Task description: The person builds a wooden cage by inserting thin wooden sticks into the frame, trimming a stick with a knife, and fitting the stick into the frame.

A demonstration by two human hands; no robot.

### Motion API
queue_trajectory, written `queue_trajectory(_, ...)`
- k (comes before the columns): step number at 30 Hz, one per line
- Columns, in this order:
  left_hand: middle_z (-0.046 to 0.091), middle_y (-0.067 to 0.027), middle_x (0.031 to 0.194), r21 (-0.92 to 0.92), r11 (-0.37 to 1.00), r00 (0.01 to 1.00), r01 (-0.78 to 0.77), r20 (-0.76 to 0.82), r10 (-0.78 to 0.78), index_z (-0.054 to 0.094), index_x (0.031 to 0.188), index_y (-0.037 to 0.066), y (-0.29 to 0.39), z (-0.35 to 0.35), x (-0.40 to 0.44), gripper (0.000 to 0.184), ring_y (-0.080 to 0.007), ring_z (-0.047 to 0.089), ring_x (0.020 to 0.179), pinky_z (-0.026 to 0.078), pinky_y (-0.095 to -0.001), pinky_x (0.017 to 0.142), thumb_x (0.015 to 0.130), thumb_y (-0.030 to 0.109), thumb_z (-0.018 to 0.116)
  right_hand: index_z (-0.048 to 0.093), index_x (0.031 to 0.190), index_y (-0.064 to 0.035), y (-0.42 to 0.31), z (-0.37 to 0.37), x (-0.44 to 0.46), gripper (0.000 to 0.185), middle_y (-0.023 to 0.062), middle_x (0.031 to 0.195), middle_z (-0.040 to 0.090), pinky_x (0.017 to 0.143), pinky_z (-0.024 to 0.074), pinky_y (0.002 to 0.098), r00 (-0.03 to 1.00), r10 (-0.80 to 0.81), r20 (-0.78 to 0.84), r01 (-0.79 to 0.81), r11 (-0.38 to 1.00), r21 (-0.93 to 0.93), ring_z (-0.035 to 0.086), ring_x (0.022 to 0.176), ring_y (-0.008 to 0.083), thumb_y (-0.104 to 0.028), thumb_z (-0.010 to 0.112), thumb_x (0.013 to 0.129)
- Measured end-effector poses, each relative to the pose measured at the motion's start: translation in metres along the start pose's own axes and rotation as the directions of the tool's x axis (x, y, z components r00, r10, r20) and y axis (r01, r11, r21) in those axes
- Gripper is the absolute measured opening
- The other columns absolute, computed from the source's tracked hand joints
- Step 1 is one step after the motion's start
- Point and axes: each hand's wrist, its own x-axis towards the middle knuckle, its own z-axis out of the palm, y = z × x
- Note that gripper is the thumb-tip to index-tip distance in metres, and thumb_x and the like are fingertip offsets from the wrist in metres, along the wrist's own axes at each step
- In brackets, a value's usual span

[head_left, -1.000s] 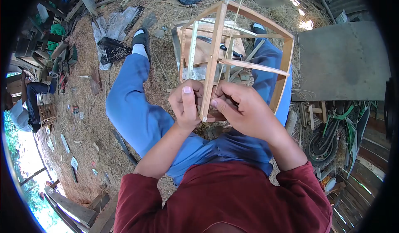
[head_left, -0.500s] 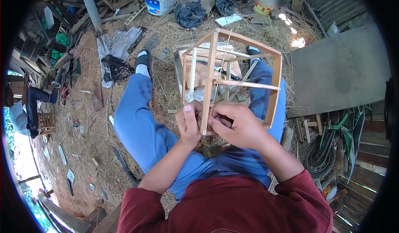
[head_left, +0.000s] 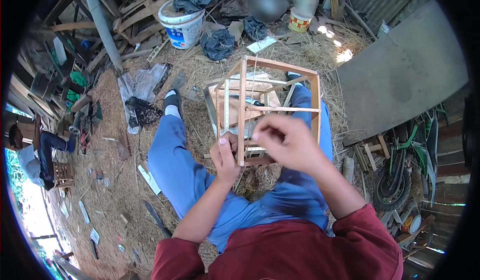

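A box-shaped frame of thin wooden strips (head_left: 242,112) stands between my knees. My left hand (head_left: 225,157) is closed around its lower left corner, thumb pointing up. Just right of the near upright, my right hand (head_left: 285,142) is raised with its fingers curled into a pinch; whatever is between them is too small to make out. A thin strand (head_left: 254,75) runs upright through the frame. Behind the strips lie a flat board (head_left: 212,107) and a dark-handled tool (head_left: 255,102), both partly hidden.
A person (head_left: 42,152) sits at the far left. White bucket (head_left: 182,30) and black bags (head_left: 217,44) lie ahead. At the right are a large flat sheet (head_left: 400,75) and a motorcycle wheel (head_left: 392,182). A long blade (head_left: 157,220) lies left of my leg.
My right hand has come away from the near upright, where it was close to my left hand. The view has shifted, showing more of the area ahead.
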Motion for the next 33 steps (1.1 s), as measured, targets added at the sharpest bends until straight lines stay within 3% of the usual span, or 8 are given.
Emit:
queue_trajectory(2,0.050,-0.0005,0.061,-0.077,0.996,0.998,0.043,0.042,-0.039,0.046,0.070,0.008,0.002,0.004,-0.001,0.059,-0.0087,0.041,0.056,0.031,-0.0275,0.052,0.113,0.046,0.033,0.070,0.096,-0.0019,-0.012,-0.014,0.011,0.014,0.0017,0.074,0.065,0.062,0.0457,0.0262,0.990,0.078,-0.120,-0.075,0.997,0.029,0.055,0.067,0.0075,-0.015,0.073,0.095)
queue_trajectory(4,0.050,-0.0008,0.061,-0.037,0.998,0.998,0.041,0.056,-0.039,0.045,0.070,0.008,0.005,0.004,-0.002,0.059,-0.0090,0.041,0.056,0.031,-0.0275,0.052,0.113,0.046,0.033,0.071,0.095,-0.0015,-0.015,-0.025,0.033,0.014,-0.0025,0.075,0.062,0.063,0.0440,0.0225,0.915,0.002,-0.403,0.039,0.995,0.094,0.054,0.071,0.0026,-0.015,0.073,0.096)
queue_trajectory(8,0.049,-0.0015,0.061,-0.026,0.999,0.997,0.047,0.057,-0.045,0.044,0.070,0.009,-0.001,0.003,-0.001,0.057,-0.0095,0.041,0.055,0.032,-0.0278,0.052,0.113,0.046,0.034,0.070,0.095,-0.0005,0.014,-0.025,0.078,0.019,-0.0011,0.076,0.063,0.063,0.0453,0.0247,0.864,-0.066,-0.499,0.119,0.990,0.075,0.055,0.070,0.0045,-0.019,0.075,0.096)
queue_trajectory(10,0.049,-0.0015,0.060,-0.046,0.998,0.998,0.040,0.050,-0.037,0.044,0.070,0.009,-0.006,0.001,0.000,0.057,-0.0096,0.041,0.055,0.032,-0.0280,0.053,0.113,0.045,0.035,0.070,0.095,0.0001,0.020,-0.021,0.086,0.026,-0.0004,0.076,0.065,0.063,0.0463,0.0265,0.874,-0.020,-0.486,0.024,1.000,0.002,0.055,0.069,0.0055,-0.025,0.076,0.095)
queue_trajectory(14,0.049,-0.0020,0.060,-0.030,1.000,1.000,-0.008,0.002,0.008,0.045,0.070,0.009,-0.010,-0.005,0.005,0.057,-0.0097,0.042,0.055,0.034,-0.0281,0.053,0.114,0.044,0.035,0.071,0.090,0.0014,0.024,-0.011,0.096,0.031,-0.0017,0.070,0.062,0.055,0.0413,0.0277,0.916,0.173,-0.362,-0.107,0.975,0.194,0.050,0.062,0.0052,-0.029,0.077,0.095)
queue_trajectory(19,0.051,-0.0028,0.061,-0.058,0.998,1.000,0.016,0.007,-0.016,0.045,0.070,0.009,-0.004,-0.006,0.007,0.056,-0.0102,0.045,0.057,0.037,-0.0278,0.055,0.114,0.042,0.036,0.073,0.089,0.0001,0.023,-0.003,0.107,0.025,-0.0035,0.068,0.059,0.051,0.0353,0.0255,0.934,0.165,-0.317,-0.072,0.956,0.284,0.047,0.059,0.0031,-0.024,0.075,0.098)
queue_trajectory(24,0.050,-0.0020,0.063,-0.053,0.999,1.000,0.005,-0.007,-0.005,0.044,0.070,0.009,0.000,-0.004,0.009,0.055,-0.0103,0.046,0.058,0.038,-0.0278,0.055,0.114,0.041,0.037,0.071,0.092,-0.0042,0.017,-0.009,0.108,0.021,-0.0010,0.076,0.066,0.052,0.0438,0.0251,0.922,0.357,-0.147,-0.274,0.873,0.403,0.057,0.060,0.0064,-0.024,0.075,0.099)
queue_trajectory(33,0.041,-0.0003,0.068,-0.137,0.990,0.998,0.023,-0.048,-0.030,0.040,0.072,0.007,0.018,0.001,0.015,0.050,-0.0095,0.038,0.064,0.034,-0.0288,0.058,0.113,0.035,0.041,0.069,0.093,-0.0070,0.019,-0.015,0.109,0.017,-0.0005,0.080,0.067,0.054,0.0475,0.0251,0.920,0.383,-0.085,-0.297,0.822,0.485,0.060,0.063,0.0076,-0.022,0.073,0.099)
